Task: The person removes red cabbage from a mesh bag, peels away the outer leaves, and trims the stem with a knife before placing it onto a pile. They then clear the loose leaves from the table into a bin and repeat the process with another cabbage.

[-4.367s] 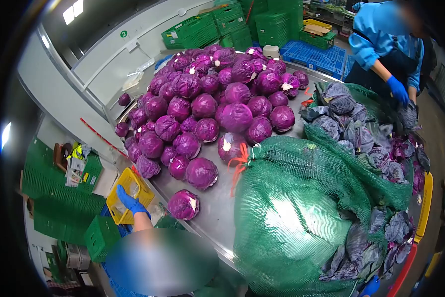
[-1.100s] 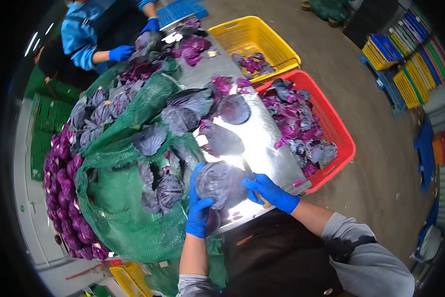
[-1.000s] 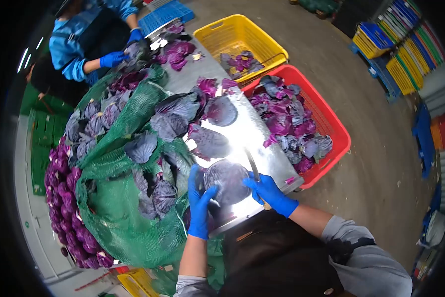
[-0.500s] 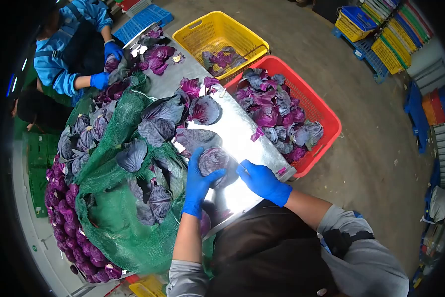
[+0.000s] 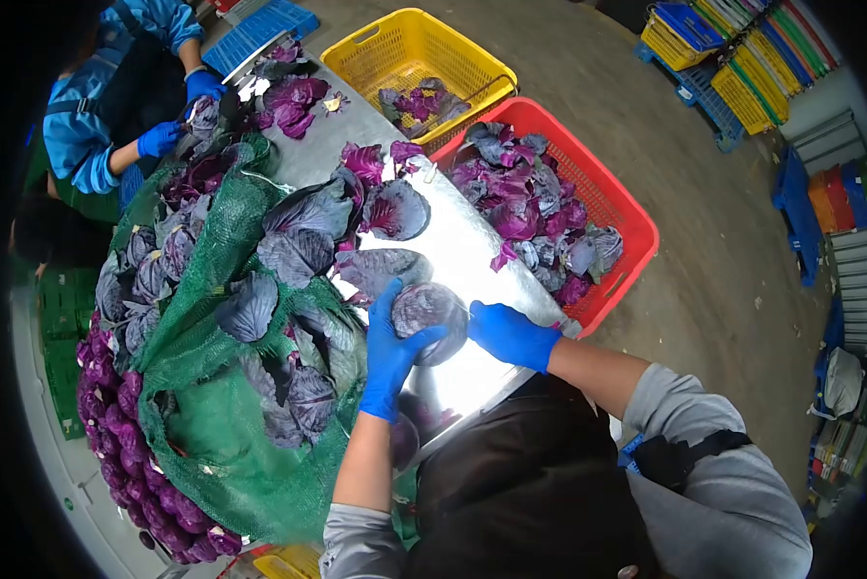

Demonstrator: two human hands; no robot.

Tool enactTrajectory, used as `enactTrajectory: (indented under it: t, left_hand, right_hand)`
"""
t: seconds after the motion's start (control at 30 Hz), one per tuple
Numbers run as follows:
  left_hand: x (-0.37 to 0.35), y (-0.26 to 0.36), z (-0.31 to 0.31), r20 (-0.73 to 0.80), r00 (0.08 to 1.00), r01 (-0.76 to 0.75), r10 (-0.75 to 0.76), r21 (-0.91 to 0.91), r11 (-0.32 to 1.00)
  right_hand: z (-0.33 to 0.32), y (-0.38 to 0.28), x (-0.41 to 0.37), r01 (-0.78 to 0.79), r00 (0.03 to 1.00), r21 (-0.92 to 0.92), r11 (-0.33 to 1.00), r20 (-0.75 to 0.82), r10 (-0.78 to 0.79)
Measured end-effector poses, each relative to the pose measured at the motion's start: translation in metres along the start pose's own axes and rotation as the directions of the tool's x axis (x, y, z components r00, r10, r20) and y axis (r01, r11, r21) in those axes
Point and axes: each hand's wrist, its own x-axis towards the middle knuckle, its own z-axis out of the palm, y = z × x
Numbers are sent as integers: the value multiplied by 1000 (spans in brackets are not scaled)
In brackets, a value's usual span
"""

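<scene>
A round red cabbage [image 5: 430, 323] is in my left hand [image 5: 390, 359], whose fingers and thumb curl around its left side above the metal table [image 5: 472, 236]. My right hand [image 5: 513, 336], also in a blue glove, is closed at the cabbage's right side. A thin, light-coloured bit shows at its fingertips, too small to name. Loose outer cabbage leaves [image 5: 397, 209] lie just beyond the cabbage. To the left, a green mesh net [image 5: 211, 454] spreads over the table with more leaves and a cabbage [image 5: 311, 396] on it.
A red crate [image 5: 636, 253] full of leaves and a yellow crate [image 5: 356, 60] with some leaves stand along the table's far side. Bagged purple cabbages [image 5: 124, 444] are at left. A co-worker in blue sleeves [image 5: 76, 145] handles a cabbage at the far end.
The cabbage in my left hand has turned, showing a smoother rounded side. My right hand has come closer against its edge. The whole view has shifted slightly.
</scene>
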Motion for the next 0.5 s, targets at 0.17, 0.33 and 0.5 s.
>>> enactTrajectory:
  t: [0.17, 0.33, 0.5]
  left_hand:
    - [-12, 9, -8, 69, 998, 15, 0, -223, 975]
    - [-34, 9, -6, 122, 991, 0, 46, -354, 935]
    - [-44, 7, 24, -47, 950, -271, 309, 370, 889]
  right_hand:
    - [14, 10, 8, -224, 968, 278, 934, 179, 179]
    - [-4, -11, -14, -482, 876, 602, 637, 354, 328]
    - [12, -29, -29, 124, 908, -52, 991, -398, -134]
